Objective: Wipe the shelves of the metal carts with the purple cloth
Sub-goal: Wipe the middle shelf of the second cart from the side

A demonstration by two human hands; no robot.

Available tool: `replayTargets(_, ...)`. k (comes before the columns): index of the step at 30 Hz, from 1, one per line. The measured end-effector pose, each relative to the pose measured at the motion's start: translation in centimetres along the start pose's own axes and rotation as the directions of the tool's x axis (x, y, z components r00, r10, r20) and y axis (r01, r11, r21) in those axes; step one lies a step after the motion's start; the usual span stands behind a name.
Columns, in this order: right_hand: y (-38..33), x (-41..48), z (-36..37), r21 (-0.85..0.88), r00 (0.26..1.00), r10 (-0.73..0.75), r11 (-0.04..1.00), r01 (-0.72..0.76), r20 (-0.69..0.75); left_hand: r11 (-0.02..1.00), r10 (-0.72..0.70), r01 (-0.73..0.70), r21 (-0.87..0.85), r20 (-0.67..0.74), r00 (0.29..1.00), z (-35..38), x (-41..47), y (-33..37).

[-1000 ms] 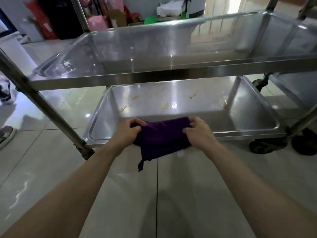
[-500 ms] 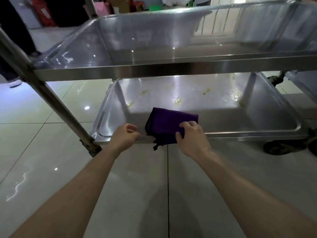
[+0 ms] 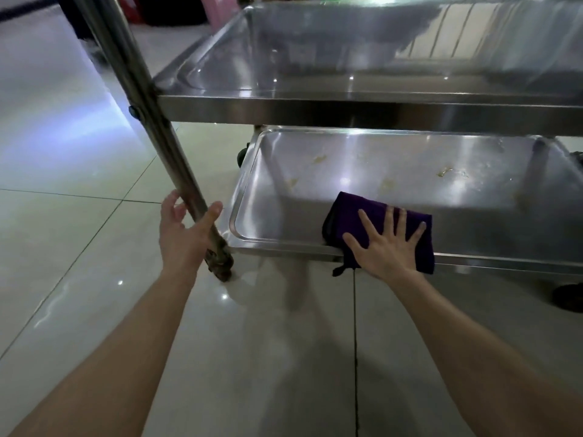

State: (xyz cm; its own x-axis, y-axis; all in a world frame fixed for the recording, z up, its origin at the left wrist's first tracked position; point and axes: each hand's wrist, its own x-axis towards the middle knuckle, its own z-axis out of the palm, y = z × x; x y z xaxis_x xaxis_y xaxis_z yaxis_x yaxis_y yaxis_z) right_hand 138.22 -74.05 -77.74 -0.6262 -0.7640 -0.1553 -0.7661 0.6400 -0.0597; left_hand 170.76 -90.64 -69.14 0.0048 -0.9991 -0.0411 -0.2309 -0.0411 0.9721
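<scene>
your right hand [image 3: 383, 247]: fingers spread, flat on folded purple cloth [image 3: 353, 216] draped over lower steel cart shelf [image 3: 284, 244] front rim | your left hand [image 3: 183, 231]: open, cupping steel cart post [image 3: 176, 171] left of that shelf, not clamped

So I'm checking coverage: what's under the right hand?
The purple cloth, folded, draped over the lower shelf's front rim, under the flat right hand. Any stains beneath it are hidden.

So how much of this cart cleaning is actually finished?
Little looks done. The lower shelf shows yellowish smears across its floor. In hand: the right hand presses the purple cloth flat over that shelf's near rim, while the left hand is open around the cart's post. Left: the lower shelf's wiping; the upper shelf shows only glare, so I can't judge it.
</scene>
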Motion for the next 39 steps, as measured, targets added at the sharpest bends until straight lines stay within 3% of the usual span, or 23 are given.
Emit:
replayTargets(4,-3.0,-0.2,0.1,-0.01,0.999,-0.048,0.999,0.048,0.015,0.999,0.051,-0.05,-0.013,0.039,0.998,0.6,0.7,1.0)
replayTargets(12,-20.7,-1.3,1.6,0.017,0.93,-0.367,0.93,0.366,0.027,0.993,0.109,-0.109,-0.043,-0.012,0.994,1.5,1.8,-0.6)
replayTargets(17,-19.7,2.4,1.6,0.051,0.926,-0.373,0.927,0.37,0.059,0.989,0.14,-0.141,-0.042,-0.016,0.99,1.4,1.8,-1.1)
replayTargets(26,-20.1,15.2,-1.4,0.043,0.98,-0.182,0.983,0.179,0.082,0.985,0.162,-0.161,-0.06,0.016,0.987,1.4,1.7,-1.4)
replayTargets(28,-21.5,14.4,-1.3,0.032,0.981,-0.178,0.984,0.176,0.075,0.983,0.174,-0.173,-0.057,0.018,0.985,1.5,1.7,-1.5)
replayTargets(34,-24.6,5.2,2.3,0.012,0.939,-0.344,0.939,0.343,0.012,0.978,0.204,-0.202,-0.045,0.027,0.979,1.4,1.7,-1.7)
replayTargets(39,-21.7,2.6,2.0,0.034,0.912,-0.407,0.913,0.406,0.038,0.985,0.17,-0.17,-0.007,-0.005,0.985,1.9,1.7,-1.6)
